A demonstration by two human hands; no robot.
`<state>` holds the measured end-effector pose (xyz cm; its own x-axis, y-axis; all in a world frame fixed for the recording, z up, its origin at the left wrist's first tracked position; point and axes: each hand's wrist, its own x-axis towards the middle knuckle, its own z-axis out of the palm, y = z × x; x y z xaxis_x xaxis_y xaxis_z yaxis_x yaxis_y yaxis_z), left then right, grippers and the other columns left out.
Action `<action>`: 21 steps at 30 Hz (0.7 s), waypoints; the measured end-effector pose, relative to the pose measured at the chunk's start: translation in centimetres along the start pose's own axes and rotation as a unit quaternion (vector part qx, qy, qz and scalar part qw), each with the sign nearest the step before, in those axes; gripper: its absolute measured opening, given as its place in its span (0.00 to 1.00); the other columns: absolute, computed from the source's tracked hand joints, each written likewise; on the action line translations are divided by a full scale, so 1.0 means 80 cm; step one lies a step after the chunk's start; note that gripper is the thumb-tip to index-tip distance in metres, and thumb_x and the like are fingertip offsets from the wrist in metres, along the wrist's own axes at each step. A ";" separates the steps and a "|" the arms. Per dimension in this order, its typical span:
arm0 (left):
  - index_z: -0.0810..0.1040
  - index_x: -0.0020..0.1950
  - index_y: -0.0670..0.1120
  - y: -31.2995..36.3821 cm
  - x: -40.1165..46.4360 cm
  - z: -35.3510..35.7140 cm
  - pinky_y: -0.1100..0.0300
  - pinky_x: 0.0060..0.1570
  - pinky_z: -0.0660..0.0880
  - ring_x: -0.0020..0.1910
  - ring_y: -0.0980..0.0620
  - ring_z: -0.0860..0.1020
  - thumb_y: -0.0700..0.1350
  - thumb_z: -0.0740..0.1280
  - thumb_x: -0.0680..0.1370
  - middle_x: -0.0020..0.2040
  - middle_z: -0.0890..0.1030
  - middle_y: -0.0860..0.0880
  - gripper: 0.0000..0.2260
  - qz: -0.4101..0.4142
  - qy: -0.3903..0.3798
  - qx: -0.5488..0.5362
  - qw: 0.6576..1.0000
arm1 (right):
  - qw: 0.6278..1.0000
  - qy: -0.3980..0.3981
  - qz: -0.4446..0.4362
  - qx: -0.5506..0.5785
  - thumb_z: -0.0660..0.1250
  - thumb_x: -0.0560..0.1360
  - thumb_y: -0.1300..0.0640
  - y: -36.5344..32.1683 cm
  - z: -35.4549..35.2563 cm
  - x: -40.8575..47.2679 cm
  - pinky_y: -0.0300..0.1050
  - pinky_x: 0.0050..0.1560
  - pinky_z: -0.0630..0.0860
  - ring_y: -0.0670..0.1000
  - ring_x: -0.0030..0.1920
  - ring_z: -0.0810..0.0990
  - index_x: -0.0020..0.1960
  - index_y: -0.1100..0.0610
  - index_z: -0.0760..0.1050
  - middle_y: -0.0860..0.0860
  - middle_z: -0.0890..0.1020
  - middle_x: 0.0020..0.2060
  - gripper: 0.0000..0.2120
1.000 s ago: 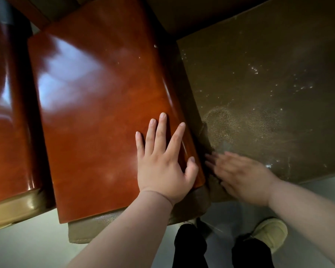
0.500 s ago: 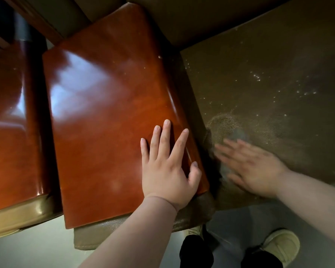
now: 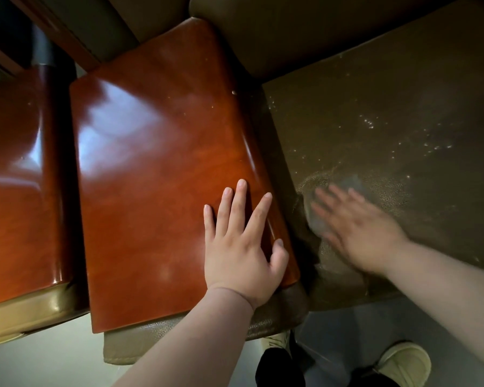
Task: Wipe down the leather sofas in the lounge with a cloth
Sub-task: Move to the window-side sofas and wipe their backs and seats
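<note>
The glossy reddish-brown wooden armrest of the sofa serves as the reference here. The left hand lies flat on the near right part of that armrest, palm down, fingers straight and slightly spread, thumb hooked over the armrest's right edge, gripping nothing. Just to the right of the armrest, across a dark gap, lies the olive-brown leather seat cushion, its grained surface speckled with small bright droplets or specks further from the armrest. The right hand is on the near left corner of that cushion, close beside the armrest, and is motion-blurred; its fingers look extended and spread, pressing down flat on a greyish cloth, which shows only as a blurred patch peeking out beyond the fingertips and along the side of the hand nearest the armrest. The leather around the cloth looks lighter and more pebbled than the rest of the seat. Behind the armrest rises the padded leather backrest. To the left of the armrest, across another dark gap, is a second glossy wooden armrest of the neighbouring seat, with tan leather below its near end. Below the near end of the first armrest, on the pale floor, stand the person's cream shoes under dark trouser legs.
</note>
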<state>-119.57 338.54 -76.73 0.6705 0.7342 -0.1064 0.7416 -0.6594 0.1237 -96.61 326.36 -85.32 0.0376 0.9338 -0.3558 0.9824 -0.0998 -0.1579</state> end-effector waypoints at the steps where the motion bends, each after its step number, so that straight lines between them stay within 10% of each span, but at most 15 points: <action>1: 0.61 0.84 0.61 0.000 0.000 0.000 0.35 0.83 0.47 0.86 0.46 0.45 0.63 0.59 0.79 0.87 0.50 0.50 0.32 0.000 0.000 0.002 1.000 | 0.998 0.000 0.070 0.008 0.37 0.85 0.39 0.007 -0.012 0.024 0.54 0.83 0.39 0.55 0.84 0.38 0.86 0.50 0.45 0.51 0.43 0.85 0.32; 5: 0.60 0.84 0.61 0.001 0.001 -0.001 0.35 0.82 0.48 0.86 0.46 0.44 0.63 0.59 0.80 0.88 0.50 0.50 0.32 -0.001 -0.010 0.008 1.000 | 0.990 -0.020 0.129 0.049 0.35 0.84 0.39 -0.020 -0.013 0.029 0.57 0.82 0.35 0.56 0.82 0.31 0.85 0.49 0.37 0.52 0.35 0.83 0.32; 11: 0.62 0.83 0.60 0.000 0.001 0.000 0.33 0.82 0.51 0.86 0.45 0.47 0.63 0.59 0.79 0.87 0.52 0.49 0.32 0.003 0.001 0.006 1.000 | 0.996 -0.035 -0.082 0.026 0.55 0.82 0.41 -0.040 0.009 -0.057 0.57 0.77 0.59 0.57 0.81 0.61 0.77 0.51 0.73 0.53 0.66 0.81 0.28; 16: 0.62 0.83 0.61 -0.001 0.000 0.003 0.34 0.82 0.49 0.86 0.46 0.46 0.63 0.60 0.79 0.87 0.51 0.50 0.32 0.003 0.004 0.003 1.000 | 0.995 -0.029 0.092 0.010 0.37 0.84 0.37 0.018 -0.026 0.049 0.52 0.81 0.33 0.52 0.82 0.31 0.85 0.45 0.38 0.47 0.35 0.83 0.32; 21: 0.62 0.84 0.61 0.000 0.000 0.000 0.35 0.83 0.48 0.86 0.47 0.45 0.63 0.60 0.78 0.87 0.51 0.51 0.33 -0.002 -0.003 0.004 1.000 | 0.999 -0.023 0.030 0.001 0.45 0.85 0.43 -0.039 0.007 0.003 0.59 0.83 0.40 0.59 0.84 0.37 0.85 0.49 0.45 0.53 0.42 0.85 0.30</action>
<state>-119.58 338.57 -76.75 0.6678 0.7357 -0.1127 0.7443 -0.6579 0.1150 -99.80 326.70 -85.39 0.0888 0.9091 -0.4070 0.9781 -0.1569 -0.1370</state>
